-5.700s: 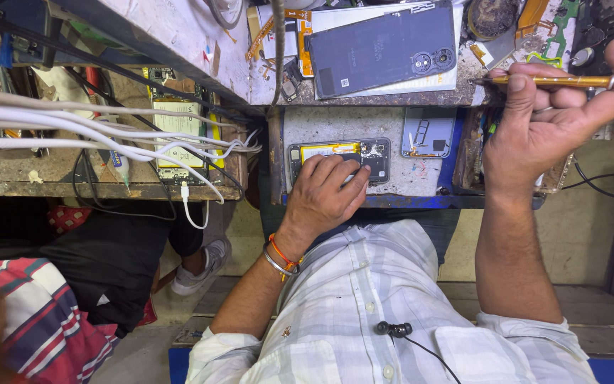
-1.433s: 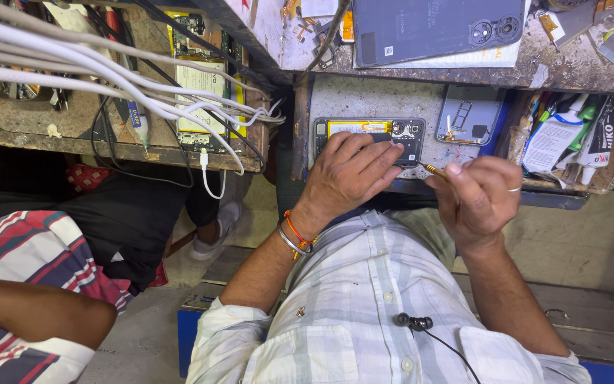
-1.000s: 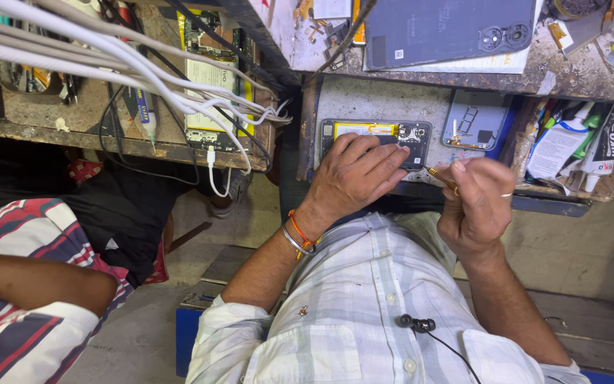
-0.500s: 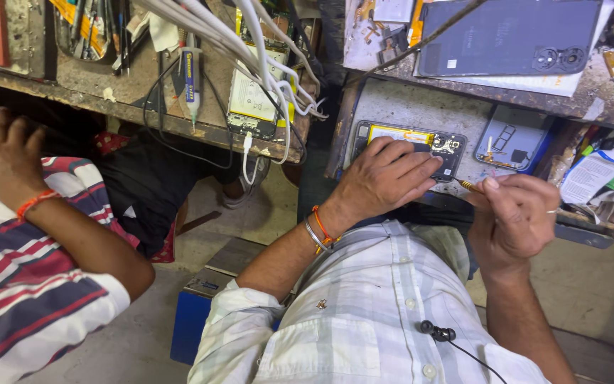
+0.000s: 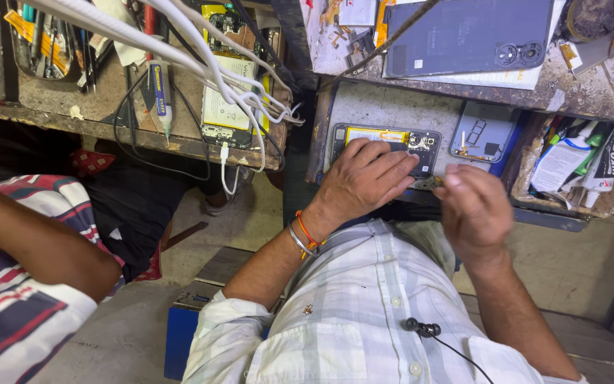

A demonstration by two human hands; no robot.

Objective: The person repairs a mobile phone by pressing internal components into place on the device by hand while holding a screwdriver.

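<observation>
At a cluttered repair bench, the left hand (image 5: 364, 181) presses flat-fingered on an opened phone (image 5: 385, 146) while the blurred right hand (image 5: 474, 210) pinches a thin tool (image 5: 428, 183), which could slip and scratch components.

A worn, stained grey bench (image 5: 392, 99) lies just ahead of the hands, its upper shelf (image 5: 577, 92) scuffed and gritty. A second bench (image 5: 51, 107) of rough wood stands well to the left of them, its front edge chipped. Below and left of the hands the floor (image 5: 236, 220) is bare, dusty concrete. A blue box (image 5: 179, 341) sits low on it. Light is even and flat.
</observation>
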